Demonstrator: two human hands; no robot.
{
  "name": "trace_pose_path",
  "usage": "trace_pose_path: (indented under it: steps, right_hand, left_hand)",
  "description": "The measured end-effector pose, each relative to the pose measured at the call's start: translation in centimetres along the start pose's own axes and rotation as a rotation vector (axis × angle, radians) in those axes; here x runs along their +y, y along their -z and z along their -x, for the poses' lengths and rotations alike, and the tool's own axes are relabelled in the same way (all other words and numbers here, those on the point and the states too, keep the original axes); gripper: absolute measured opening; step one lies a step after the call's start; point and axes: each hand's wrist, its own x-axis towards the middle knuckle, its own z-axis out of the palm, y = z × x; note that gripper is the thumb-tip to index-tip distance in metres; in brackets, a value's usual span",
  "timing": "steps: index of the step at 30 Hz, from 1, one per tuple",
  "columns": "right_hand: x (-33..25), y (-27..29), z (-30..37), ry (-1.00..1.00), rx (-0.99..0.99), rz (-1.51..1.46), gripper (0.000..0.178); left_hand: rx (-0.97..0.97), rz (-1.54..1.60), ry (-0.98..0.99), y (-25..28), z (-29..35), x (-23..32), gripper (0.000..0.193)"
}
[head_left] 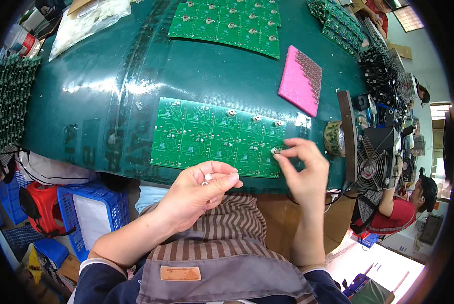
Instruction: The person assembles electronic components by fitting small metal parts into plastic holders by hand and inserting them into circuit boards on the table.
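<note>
A green circuit board panel (194, 133), divided into several repeating sections, lies on the table in front of me. Small round components (231, 113) stand on three sections of its far row, toward the right. At the panel's right edge, in the near row, my right hand (309, 169) pinches a small round component (275, 151) with thumb and forefinger, touching or just over the board. My left hand (194, 191), half closed with the palm up beside the panel's near edge, holds a few small white parts (208, 177) in its curled fingers.
A pink foam block (294, 86) with rows of small metal parts lies at the right. Another populated green panel (222, 35) is farther back. Stacked boards (14, 101) stand at the left edge. A tape roll (333, 138) and a fan (371, 167) are at the right.
</note>
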Motion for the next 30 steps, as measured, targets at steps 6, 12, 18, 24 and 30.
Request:
trace_pose_path:
  steps: [6, 12, 18, 24, 30]
  right_hand:
    - [5.6, 0.6, -5.2, -0.294, 0.366, 0.113, 0.013]
    - [8.0, -0.5, -6.6, -0.273, 0.429, 0.251, 0.013]
    - [7.2, -0.9, -6.2, -0.272, 0.500, 0.221, 0.013]
    - [4.5, -0.2, -4.4, -0.136, 0.499, -0.168, 0.002]
    - [-3.6, -0.7, 1.3, -0.173, -0.088, -0.962, 0.016]
  left_hand:
    - [-0.009, -0.014, -0.001, -0.6, 0.0, 0.0, 0.024]
    - [-0.014, -0.066, 0.006, -0.7, 0.1, 0.1, 0.027]
    - [0.010, -0.063, 0.004, -1.0, -0.2, 0.3, 0.020]
    - [0.005, -0.063, -0.015, -1.1, -0.5, -0.1, 0.016]
    - [0.007, 0.004, -0.041, -1.3, -0.5, -0.1, 0.016]
